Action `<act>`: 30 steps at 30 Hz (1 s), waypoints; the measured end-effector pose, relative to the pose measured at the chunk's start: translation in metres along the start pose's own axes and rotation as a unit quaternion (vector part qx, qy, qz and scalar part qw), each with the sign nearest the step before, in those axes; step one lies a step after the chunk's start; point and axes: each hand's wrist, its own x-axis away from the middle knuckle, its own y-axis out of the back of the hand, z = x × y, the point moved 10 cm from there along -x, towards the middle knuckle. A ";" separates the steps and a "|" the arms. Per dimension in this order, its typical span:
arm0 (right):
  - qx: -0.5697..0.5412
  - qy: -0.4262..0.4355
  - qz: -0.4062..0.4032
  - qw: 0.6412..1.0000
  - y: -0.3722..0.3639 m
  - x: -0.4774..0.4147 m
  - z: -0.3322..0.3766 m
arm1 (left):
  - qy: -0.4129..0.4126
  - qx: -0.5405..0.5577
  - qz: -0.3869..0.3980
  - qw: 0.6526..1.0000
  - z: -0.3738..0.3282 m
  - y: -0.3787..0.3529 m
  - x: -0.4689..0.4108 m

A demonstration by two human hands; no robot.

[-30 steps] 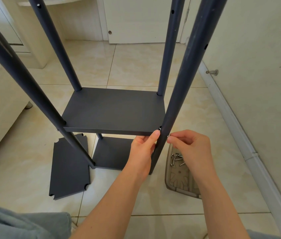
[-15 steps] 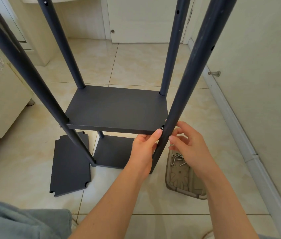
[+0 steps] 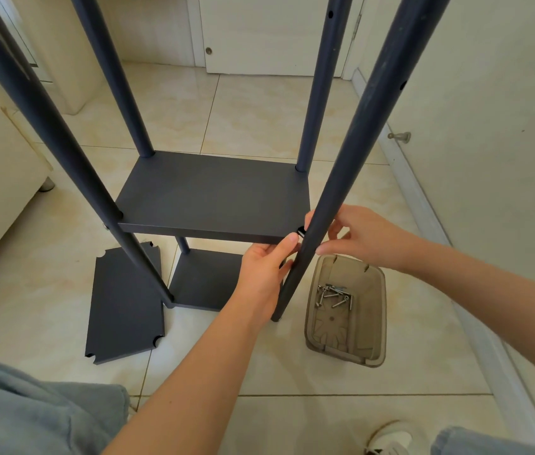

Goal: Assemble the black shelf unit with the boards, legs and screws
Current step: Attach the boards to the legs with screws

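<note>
1. Steady the near right leg (image 3: 341,178); your right hand (image 3: 363,238) curls round it at the joint.
2. Hold the middle board (image 3: 213,195) level; your left hand (image 3: 264,267) pinches its near right corner.
3. Line up the corner fitting (image 3: 300,230) before taking screws (image 3: 333,295) from the tray (image 3: 379,310).

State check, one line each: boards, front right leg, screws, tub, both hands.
Upper board: mounted level between the legs.
Lower board: mounted near the floor.
Loose board: flat on floor, unmounted.
Front right leg: standing, at upper board's corner.
Tub: on floor, open.
Screws: loose in tub.
Left hand: grips upper board's corner.
Right hand: fingers curled round front right leg.
</note>
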 end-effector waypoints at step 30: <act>0.023 0.026 -0.029 0.999 0.000 0.004 -0.003 | -0.012 -0.018 -0.003 1.000 -0.002 0.001 0.004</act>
